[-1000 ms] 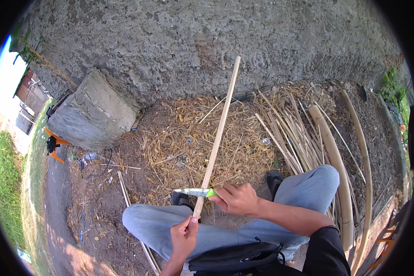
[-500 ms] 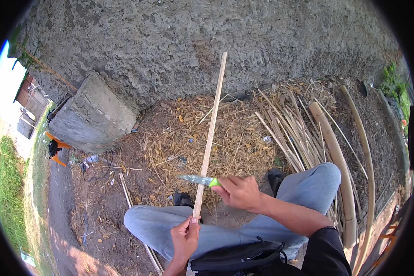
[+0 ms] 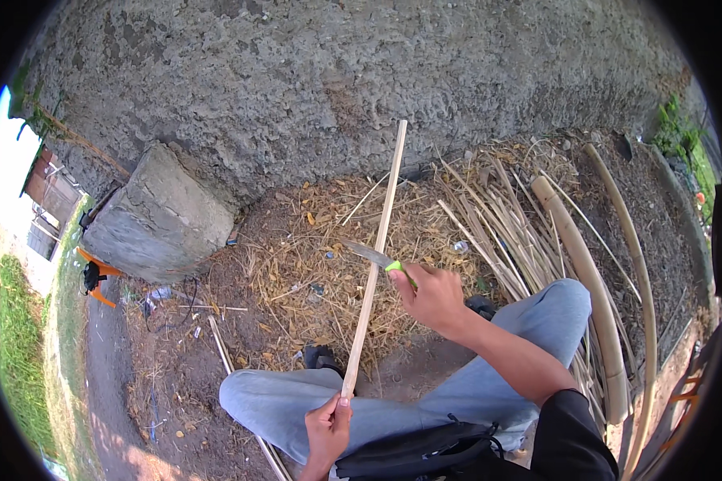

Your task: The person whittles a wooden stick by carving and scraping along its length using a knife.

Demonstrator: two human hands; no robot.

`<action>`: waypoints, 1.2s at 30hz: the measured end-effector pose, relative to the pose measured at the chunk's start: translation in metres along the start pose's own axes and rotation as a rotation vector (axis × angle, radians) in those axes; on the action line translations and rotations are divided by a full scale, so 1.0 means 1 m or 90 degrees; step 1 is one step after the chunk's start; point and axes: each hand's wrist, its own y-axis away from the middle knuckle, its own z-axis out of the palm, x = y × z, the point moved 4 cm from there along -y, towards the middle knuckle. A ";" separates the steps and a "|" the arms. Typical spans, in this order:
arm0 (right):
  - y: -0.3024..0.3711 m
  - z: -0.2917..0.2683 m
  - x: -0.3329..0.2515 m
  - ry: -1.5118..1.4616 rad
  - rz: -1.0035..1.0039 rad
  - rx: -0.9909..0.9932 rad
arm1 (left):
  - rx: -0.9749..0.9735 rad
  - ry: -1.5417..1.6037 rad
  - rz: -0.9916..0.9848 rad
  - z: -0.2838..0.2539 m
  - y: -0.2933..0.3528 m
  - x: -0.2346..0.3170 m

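A long, pale bamboo strip (image 3: 367, 297) slants up and away from my lap toward the wall. My left hand (image 3: 329, 427) is closed round its near end, thumb on top, above my left thigh. Around the green handle of a knife (image 3: 370, 254) my right hand (image 3: 433, 298) is wrapped. The knife's grey blade crosses the strip near its middle and points left; it appears to rest against the strip. Beyond the blade, the strip's far end stands free in front of the wall.
Split bamboo strips (image 3: 497, 228) lie piled at the right, beside a thick bamboo piece (image 3: 582, 293) and a long curved pole (image 3: 630, 256). A concrete block (image 3: 164, 212) stands at the left by the rough wall (image 3: 345, 72). Shavings (image 3: 297, 272) and dry leaves cover the ground.
My right hand has pushed the knife up and away along the strip, farther from my left hand. The strip's far end sits a little lower and more to the right.
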 end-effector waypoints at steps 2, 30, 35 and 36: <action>0.022 0.000 -0.019 -0.051 -0.106 -0.021 | 0.026 0.015 -0.042 -0.006 -0.002 -0.005; 0.000 -0.018 0.006 -0.004 -0.074 0.035 | -0.059 0.257 -0.192 -0.024 0.021 -0.018; 0.016 -0.017 -0.016 -0.036 -0.207 0.055 | -0.085 0.251 -0.269 -0.029 0.030 -0.051; 0.015 -0.016 -0.016 -0.036 -0.208 0.056 | -0.085 0.251 -0.268 -0.030 0.029 -0.051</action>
